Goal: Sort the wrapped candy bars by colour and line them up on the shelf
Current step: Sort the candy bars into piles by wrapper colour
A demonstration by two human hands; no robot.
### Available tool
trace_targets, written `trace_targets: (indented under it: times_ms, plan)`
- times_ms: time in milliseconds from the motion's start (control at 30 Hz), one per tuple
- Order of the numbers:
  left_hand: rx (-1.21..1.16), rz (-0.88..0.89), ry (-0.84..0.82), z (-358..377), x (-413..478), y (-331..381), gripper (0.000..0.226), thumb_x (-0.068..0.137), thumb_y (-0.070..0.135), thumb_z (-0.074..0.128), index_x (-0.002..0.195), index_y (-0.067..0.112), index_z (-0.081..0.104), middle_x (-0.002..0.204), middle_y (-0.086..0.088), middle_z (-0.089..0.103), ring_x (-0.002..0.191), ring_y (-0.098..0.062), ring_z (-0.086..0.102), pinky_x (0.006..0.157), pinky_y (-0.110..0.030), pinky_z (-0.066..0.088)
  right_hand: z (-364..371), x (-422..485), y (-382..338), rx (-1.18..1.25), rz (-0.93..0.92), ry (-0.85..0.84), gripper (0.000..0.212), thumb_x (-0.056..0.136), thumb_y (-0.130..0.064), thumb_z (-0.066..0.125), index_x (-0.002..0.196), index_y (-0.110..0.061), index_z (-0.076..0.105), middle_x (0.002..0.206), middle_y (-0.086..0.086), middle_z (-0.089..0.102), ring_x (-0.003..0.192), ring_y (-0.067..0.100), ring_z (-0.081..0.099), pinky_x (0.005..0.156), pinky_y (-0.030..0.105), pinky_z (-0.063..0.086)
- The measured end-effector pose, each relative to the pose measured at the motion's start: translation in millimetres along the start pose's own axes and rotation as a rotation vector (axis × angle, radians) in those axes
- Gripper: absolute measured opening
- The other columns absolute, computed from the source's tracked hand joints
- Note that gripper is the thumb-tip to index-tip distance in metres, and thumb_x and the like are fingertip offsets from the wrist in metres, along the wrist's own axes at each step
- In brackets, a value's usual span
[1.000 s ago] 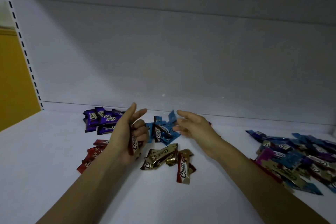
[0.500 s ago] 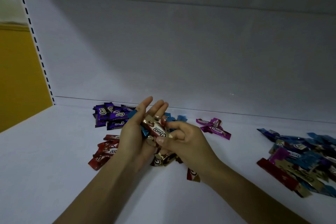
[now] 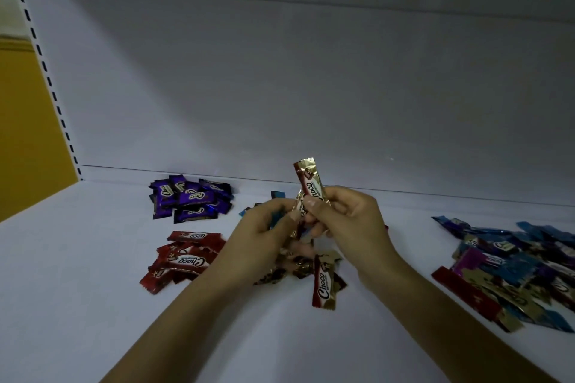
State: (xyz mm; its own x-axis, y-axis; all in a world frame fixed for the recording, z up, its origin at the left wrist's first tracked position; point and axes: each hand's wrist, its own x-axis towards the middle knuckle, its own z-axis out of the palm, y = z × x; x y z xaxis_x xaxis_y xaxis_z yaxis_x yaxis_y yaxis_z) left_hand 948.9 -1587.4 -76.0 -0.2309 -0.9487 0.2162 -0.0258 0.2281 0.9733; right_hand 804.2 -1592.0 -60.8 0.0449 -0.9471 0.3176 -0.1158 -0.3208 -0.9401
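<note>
Right now both your hands are up over the middle of the shelf (image 3: 77, 305), meeting on one gold bar (image 3: 309, 186). Your right hand (image 3: 351, 221) has it pinched around the middle, thumb in front and fingers curled behind, so the bar stands nearly upright with its top end poking above your knuckles and leaning a bit left. Your left hand (image 3: 264, 236) is curled in too, fingertips nipping the crinkly gold wrapper at the lower end, right where the two hands touch. I can't tell whether that bit is the same bar or a second one tucked underneath.

The sorted stuff is down on the shelf:
- purple pile (image 3: 189, 197) at the back left, close to the back panel (image 3: 280, 87)
- red pile (image 3: 183, 258) in front of it, just beside your left wrist
- gold pile (image 3: 323, 283) directly under your hands, partly hidden by them, with one bar pointing towards you
- blue bars (image 3: 278, 194) mostly hidden behind your left hand — only a few corners show

The unsorted mixed heap (image 3: 513, 264) sits well apart at the right edge, with blue, purple, gold and red all tangled together. On the far left there's the slotted upright (image 3: 46, 71) and a yellow wall (image 3: 25, 118) beyond it.
</note>
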Motion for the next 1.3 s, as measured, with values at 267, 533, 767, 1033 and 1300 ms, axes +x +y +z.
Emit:
trace_targets:
  times_ms: [267,533,767,1033,1300]
  plan:
    - [0.156,0.101,0.332,-12.0,4.6,-4.3,0.021,0.098,0.023,0.045,0.091,0.016,0.063,0.064,0.021,0.067,0.039,0.004,0.046,0.037,-0.007,0.032,-33.6,16.6,0.0,-0.116,-0.004,-0.044,0.002,0.088,-0.012,0.065,0.089,-0.011,0.065,0.061,-0.002,0.068,0.052,0.007,0.059,0.052,0.016,0.047]
    - [0.053,0.12,0.456,-19.7,5.8,-3.4,0.012,0.096,0.024,0.049,0.095,0.019,0.06,0.075,0.009,0.071,0.038,0.001,0.043,0.035,-0.012,0.032,-46.9,13.4,-6.9,-0.549,0.1,-0.482,0.031,0.073,-0.045,0.074,0.089,-0.018,0.072,0.06,-0.012,0.066,0.042,-0.001,0.049,0.042,0.011,0.036]
    - [0.221,0.202,0.109,-4.9,-0.1,-2.6,0.016,0.096,0.02,0.048,0.092,0.023,0.064,0.068,0.015,0.068,0.054,0.009,0.057,0.052,-0.003,0.042,-35.3,13.7,-4.4,-0.138,-0.01,-0.222,0.017,0.083,-0.03,0.067,0.082,-0.014,0.071,0.06,-0.003,0.065,0.053,0.007,0.056,0.053,0.015,0.045]
    - [0.097,0.248,0.148,-4.8,-2.6,3.1,0.028,0.091,0.035,0.042,0.101,0.023,0.066,0.066,0.013,0.066,0.048,0.0,0.055,0.044,-0.008,0.04,-31.2,15.5,2.5,0.208,0.21,-0.286,0.025,0.088,-0.02,0.057,0.095,0.002,0.064,0.06,-0.001,0.057,0.049,0.01,0.047,0.048,0.017,0.041]
    - [-0.787,-0.031,0.183,-22.5,3.8,6.0,0.041,0.104,0.031,0.027,0.119,0.012,0.06,0.107,-0.006,0.073,0.083,-0.014,0.072,0.057,-0.02,0.056,-38.5,11.2,1.1,-0.696,0.124,-0.394,0.022,0.081,-0.041,0.069,0.085,-0.02,0.073,0.06,-0.01,0.064,0.052,0.002,0.058,0.052,0.022,0.047]
